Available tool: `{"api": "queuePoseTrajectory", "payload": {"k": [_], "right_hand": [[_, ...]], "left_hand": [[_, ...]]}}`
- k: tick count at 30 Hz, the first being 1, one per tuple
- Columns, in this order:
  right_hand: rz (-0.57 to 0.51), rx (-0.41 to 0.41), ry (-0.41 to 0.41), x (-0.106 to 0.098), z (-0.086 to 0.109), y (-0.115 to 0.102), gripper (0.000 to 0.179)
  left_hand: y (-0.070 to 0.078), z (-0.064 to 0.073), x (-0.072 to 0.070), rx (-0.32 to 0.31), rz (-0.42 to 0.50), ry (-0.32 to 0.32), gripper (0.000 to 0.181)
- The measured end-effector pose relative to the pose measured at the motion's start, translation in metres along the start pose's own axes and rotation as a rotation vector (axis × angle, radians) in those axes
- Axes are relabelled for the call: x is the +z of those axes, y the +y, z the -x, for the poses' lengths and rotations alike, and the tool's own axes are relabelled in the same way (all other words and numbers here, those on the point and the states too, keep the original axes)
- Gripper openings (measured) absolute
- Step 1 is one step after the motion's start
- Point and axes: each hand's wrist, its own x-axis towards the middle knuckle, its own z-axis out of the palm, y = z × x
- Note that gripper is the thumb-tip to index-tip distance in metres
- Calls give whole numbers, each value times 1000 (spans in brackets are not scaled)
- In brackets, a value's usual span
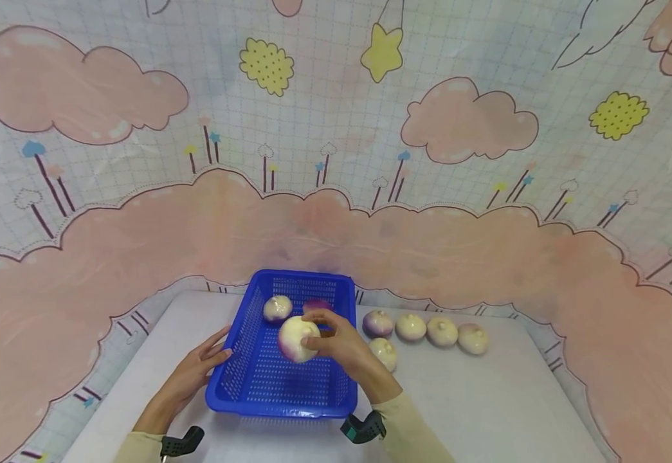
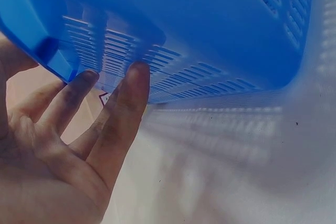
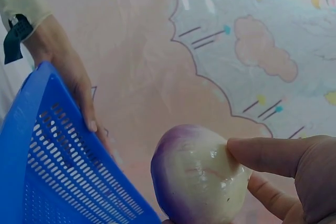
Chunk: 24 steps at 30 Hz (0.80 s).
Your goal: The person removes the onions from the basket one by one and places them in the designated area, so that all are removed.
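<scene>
A white and purple turnip [image 1: 299, 338] is pinched between the thumb and fingers of my right hand [image 1: 341, 344], above the inside of a blue plastic basket [image 1: 280, 409]. In the right wrist view the turnip [image 3: 197, 177] looks smooth and shiny. My left hand [image 1: 192, 368] holds the basket's left rim, and in the left wrist view its fingers [image 2: 134, 98] lie against the slotted outer wall. At the basket's far end are a pale turnip [image 1: 278, 309] and a purple one [image 1: 317, 305], the latter partly hidden by my right hand.
Right of the basket, several turnips lie on the white table [image 1: 457, 399]: a row including a pale turnip [image 1: 410, 327], and a nearer turnip [image 1: 383, 355] partly behind my right forearm. A patterned cloth [image 1: 417, 251] with clouds rises behind the table.
</scene>
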Motion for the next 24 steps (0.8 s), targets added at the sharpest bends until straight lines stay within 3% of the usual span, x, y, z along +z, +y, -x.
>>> {"api": "queuePoseTrajectory", "payload": {"k": [10,17,24], "right_hand": [[-13,-30,12,-13,11,0,41],[34,-11,91,-28,17,5,40],[-11,1,139,-45,24,6,41]], "left_hand": [[5,3,2,-8,12,9,68],[3,2,2,-12,3,7,70],[4,3,0,-7,9,-3,70]]}}
